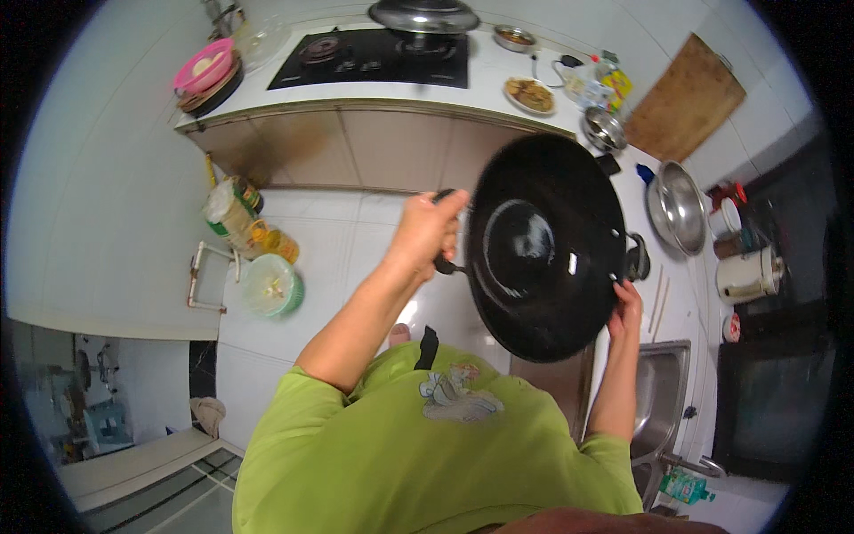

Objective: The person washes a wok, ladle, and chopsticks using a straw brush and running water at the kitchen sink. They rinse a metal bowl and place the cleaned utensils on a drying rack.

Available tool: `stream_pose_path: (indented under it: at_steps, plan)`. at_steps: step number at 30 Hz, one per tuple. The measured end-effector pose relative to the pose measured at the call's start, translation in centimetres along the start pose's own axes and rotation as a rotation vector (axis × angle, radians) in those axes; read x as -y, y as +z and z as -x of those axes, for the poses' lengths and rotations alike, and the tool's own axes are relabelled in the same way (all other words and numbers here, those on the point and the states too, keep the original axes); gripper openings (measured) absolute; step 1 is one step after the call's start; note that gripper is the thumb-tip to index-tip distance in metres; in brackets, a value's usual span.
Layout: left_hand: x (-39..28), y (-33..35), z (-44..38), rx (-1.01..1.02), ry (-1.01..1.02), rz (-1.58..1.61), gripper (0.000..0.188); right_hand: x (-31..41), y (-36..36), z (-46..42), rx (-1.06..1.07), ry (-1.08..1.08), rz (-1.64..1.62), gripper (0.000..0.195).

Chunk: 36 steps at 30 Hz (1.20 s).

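A large black wok (pixel 544 294) hangs tilted in front of me, its inside facing up toward me with shiny highlights. My left hand (pixel 430 230) is wrapped around the wok's left loop handle (pixel 445 264). On the far side, my right hand (pixel 626 308) grips the rim just below the right loop handle (pixel 638 256); some of its fingers are hidden behind the wok. The wok is held between the stove counter and the sink counter, and nothing loose shows inside it.
A black gas stove (pixel 373 60) carries a lidded pan (pixel 423 17). To its right are a plate of food (pixel 529 95) and steel bowls (pixel 676 208). A steel sink (pixel 657 387) and chopsticks (pixel 659 302) lie at right. A green wastebasket (pixel 291 294) and oil bottle (pixel 280 243) stand on the floor.
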State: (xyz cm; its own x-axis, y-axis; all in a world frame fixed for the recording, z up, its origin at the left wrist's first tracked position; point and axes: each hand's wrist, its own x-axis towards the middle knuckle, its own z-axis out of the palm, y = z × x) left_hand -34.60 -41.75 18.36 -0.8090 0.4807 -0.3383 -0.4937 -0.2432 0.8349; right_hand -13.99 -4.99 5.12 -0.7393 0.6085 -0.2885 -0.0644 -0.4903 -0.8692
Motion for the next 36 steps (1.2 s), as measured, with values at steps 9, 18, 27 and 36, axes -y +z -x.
stream_pose_path:
  at_steps: [9, 18, 27, 36]
  plan:
    - [-10.6, -21.3, 2.8, -0.503, 0.313, 0.256, 0.032, -11.4, 33.5, -12.5, 0.492, 0.359, -0.065, 0.022]
    - [-13.5, -32.7, -0.2, -0.745, 0.559, 0.567, 0.031, -13.9, 60.8, -22.6, 0.781, 0.471, 0.192, 0.011]
    - [-19.6, -36.8, -17.3, -0.881, 0.580, 0.661, 0.033, -13.4, 81.6, -39.9, 0.905, 0.457, 0.433, 0.020]
    - [-28.5, -42.0, -35.2, -0.834, 0.526, 0.613, 0.034, -13.2, 92.7, -55.1, 0.648, 0.398, 0.544, 0.014]
